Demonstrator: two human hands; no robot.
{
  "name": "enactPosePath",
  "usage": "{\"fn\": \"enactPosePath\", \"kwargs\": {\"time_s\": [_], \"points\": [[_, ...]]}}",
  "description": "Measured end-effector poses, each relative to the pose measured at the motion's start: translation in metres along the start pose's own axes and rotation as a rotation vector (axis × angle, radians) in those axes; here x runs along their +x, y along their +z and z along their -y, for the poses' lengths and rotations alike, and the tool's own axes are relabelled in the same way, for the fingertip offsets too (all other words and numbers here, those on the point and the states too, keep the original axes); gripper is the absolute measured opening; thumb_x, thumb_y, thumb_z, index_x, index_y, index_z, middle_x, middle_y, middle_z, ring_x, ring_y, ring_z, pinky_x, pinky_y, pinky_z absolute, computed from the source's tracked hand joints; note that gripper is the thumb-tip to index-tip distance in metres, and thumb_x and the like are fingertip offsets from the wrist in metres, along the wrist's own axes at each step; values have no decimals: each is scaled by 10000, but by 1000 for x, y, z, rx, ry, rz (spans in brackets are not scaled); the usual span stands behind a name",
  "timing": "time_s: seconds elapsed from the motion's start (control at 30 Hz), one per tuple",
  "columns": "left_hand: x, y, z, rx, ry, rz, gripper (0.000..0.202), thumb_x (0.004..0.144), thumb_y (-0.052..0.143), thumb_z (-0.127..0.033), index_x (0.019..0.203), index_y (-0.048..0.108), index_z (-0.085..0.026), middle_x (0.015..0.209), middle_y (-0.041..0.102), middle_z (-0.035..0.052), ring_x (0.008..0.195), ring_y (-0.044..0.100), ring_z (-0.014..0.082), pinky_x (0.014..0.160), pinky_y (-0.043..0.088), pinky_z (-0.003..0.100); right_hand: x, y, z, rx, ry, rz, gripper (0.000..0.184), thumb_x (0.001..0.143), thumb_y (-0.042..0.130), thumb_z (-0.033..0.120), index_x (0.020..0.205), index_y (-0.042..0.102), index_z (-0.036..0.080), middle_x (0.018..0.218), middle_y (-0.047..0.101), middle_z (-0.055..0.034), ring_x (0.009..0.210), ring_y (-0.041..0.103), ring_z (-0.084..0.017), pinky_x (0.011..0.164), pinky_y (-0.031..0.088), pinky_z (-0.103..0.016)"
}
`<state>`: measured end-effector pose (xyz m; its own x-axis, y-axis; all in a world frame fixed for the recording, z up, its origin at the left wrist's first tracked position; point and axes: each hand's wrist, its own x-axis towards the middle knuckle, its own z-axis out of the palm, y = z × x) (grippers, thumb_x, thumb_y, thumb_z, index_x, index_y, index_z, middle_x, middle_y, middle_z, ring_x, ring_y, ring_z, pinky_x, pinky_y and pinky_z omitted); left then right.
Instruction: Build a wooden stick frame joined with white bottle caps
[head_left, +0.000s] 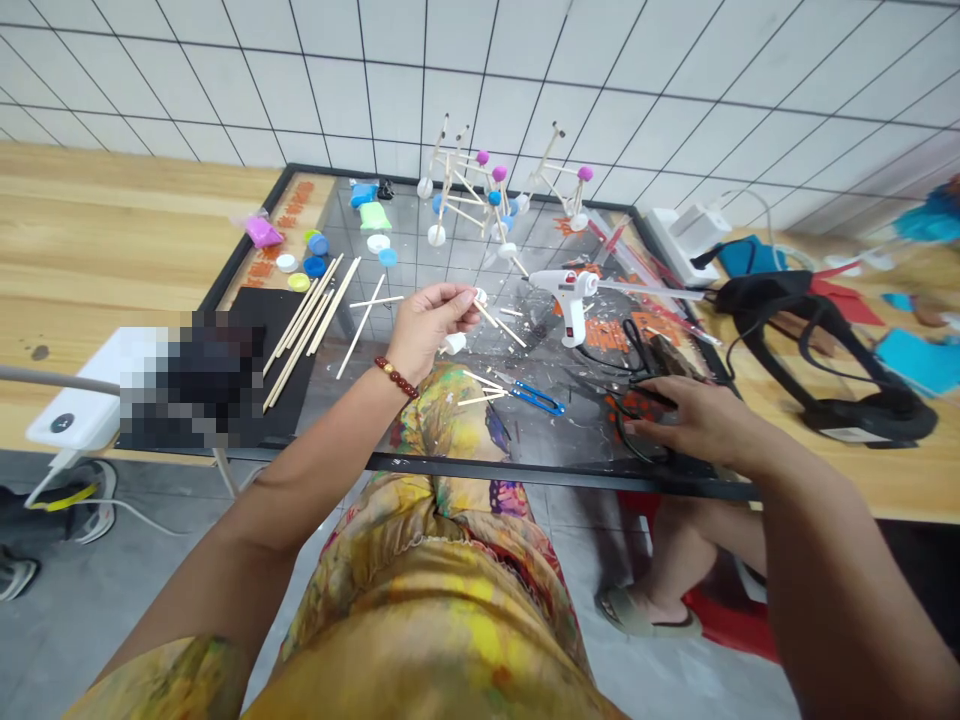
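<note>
Above the middle of the glass-topped table, my left hand pinches a short wooden stick between thumb and fingertips. A small white piece shows at the stick's pinched end. On the right, my right hand has its fingers on the dark handles of a pair of scissors, low over the table; blur hides the exact grip. Between the hands lie a blue-handled cutter and several short cut sticks. A white glue gun with a clear glue stick in its back lies beyond them.
Stick frames with coloured balls stand at the back by the tiled wall. Long sticks lie on black sheet at left, near clay lumps and lids. A black strap, cables and power strip crowd the right.
</note>
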<state>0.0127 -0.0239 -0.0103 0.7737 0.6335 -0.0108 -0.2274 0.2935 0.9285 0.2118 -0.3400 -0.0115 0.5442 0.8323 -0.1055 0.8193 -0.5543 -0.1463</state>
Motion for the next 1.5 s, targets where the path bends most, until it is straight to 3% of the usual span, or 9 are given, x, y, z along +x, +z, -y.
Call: {"fn": "enactPosePath", "kwargs": {"time_s": [0.27,0.47,0.63,0.77,0.87,1.0,1.13,1.27,1.5], "points": [[9,-11,-15,90,131,-164,112,893,760,-178,790,716,-182,731,720,-11,612,640,61,645,529,208,-2,-16,30,-185,-189,-5,261,884,584,317,1004,800,231,1100,788,-162,934,763,-349,809,585,-462],[11,-16,-18,256,234,-130,127,845,819,-219,791,716,-168,705,715,-4,641,649,77,651,524,210,43,-38,132,419,-302,-334,332,955,611,436,1089,778,183,960,795,-109,820,722,-235,776,557,-368],[11,-14,-4,313,244,-41,196,807,851,-295,781,718,-154,706,717,6,642,646,94,651,522,227,104,-17,183,710,-254,-200,289,825,768,387,1013,767,167,883,785,-66,725,680,-189,711,526,-325],[10,-15,3,540,304,-40,264,854,801,-424,873,737,-168,792,742,24,721,661,130,719,536,271,121,3,182,868,-121,-215,113,820,730,283,756,695,196,653,682,-4,592,604,-154,608,458,-292],[2,-14,-1,1007,420,-42,386,750,883,-473,955,753,-174,945,764,77,938,683,224,890,529,370,125,14,167,1058,-12,-334,136,803,742,294,734,660,211,638,652,14,584,571,-143,586,440,-280],[-10,-9,-8,1488,343,133,527,671,916,-540,1025,767,-180,1066,752,129,1124,652,351,1000,485,483,133,25,152,1196,48,-444,144,776,763,301,719,659,221,653,622,25,609,537,-134,606,437,-275],[-13,-9,-9,1635,277,218,423,751,857,-433,1080,767,-184,1106,750,134,1139,652,374,997,488,508,138,31,153,1288,63,-464,96,760,750,279,738,677,221,686,627,25,642,535,-128,634,439,-271],[-5,-15,-7,1446,249,134,296,780,780,-254,1069,765,-191,1073,750,118,1059,684,319,957,521,455,138,33,158,1372,26,-427,111,727,767,282,764,682,221,677,626,36,625,521,-115,616,423,-261],[12,-23,-13,322,6,-106,278,858,611,-198,1132,656,-191,1045,719,69,896,685,168,817,584,325,136,33,163,1456,92,-296,229,630,806,284,818,692,222,700,696,20,613,574,-119,562,414,-243]]}}
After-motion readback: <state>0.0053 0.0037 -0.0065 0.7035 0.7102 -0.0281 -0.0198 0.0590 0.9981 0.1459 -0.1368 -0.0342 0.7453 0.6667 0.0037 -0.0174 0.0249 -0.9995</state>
